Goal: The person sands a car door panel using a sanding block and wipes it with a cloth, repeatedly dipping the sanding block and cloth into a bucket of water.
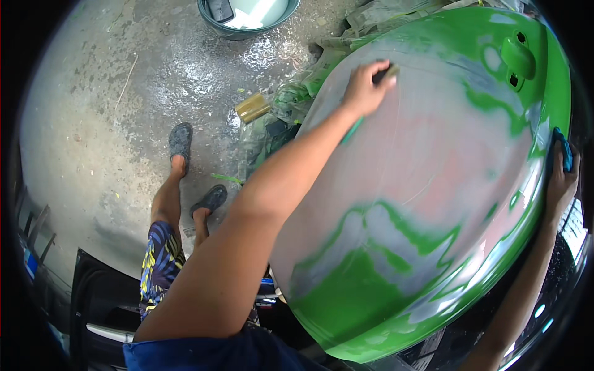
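A green car door (pixel 396 179) with large grey and pinkish sanded patches lies before me, its handle (pixel 518 59) at the far right. My left hand (pixel 366 89) reaches across to the door's far left part. Its fingers are closed round a small dark block with a tan edge (pixel 391 72), held on the sanded surface. At the right edge of the door is my right hand (pixel 562 176), with its fingers wrapped round a crumpled blue cloth (pixel 564 151). Part of that cloth is hidden by the fingers.
A dark basin (pixel 247 34) of cloudy water stands on the wet concrete floor (pixel 124 123), a dark rectangular thing at its rim. Crumpled masking paper (pixel 291 102) and a yellowish block (pixel 252 108) lie left of the door. A black panel (pixel 99 297) stands lower left.
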Motion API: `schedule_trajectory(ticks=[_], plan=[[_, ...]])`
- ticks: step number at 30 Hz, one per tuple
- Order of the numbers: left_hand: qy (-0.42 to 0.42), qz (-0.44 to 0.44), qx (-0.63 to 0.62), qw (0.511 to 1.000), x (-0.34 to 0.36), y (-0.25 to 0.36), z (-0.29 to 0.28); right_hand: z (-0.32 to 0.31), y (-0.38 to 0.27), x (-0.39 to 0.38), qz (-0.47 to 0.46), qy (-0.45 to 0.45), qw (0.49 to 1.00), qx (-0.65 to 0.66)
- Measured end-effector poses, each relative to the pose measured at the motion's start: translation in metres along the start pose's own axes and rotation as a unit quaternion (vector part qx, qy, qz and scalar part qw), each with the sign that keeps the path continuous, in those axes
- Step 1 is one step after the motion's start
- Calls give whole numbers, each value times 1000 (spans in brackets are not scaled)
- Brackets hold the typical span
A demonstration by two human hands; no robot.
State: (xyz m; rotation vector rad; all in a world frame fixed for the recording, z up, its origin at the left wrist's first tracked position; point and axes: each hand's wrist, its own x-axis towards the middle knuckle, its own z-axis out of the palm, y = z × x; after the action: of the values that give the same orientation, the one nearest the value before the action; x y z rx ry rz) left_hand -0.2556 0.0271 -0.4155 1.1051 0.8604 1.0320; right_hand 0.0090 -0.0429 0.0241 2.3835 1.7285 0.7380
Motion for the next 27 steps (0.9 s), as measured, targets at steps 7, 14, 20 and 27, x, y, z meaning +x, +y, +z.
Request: schedule_trajectory(ticks=[7,14,20,27], plan=[[-149,-43,24,988,-266,154,-18,-21,3,-28,60,-55,997,-16],[-1,43,-39,998,34,14,43,-16,-16,-15,45,-47,997,40],[-141,-71,37,987,-219,144,6,-23,-2,-35,74,-62,995,21],[28,82,0,996,64,-28,51,-18,-37,-15,92,-34,995,30]])
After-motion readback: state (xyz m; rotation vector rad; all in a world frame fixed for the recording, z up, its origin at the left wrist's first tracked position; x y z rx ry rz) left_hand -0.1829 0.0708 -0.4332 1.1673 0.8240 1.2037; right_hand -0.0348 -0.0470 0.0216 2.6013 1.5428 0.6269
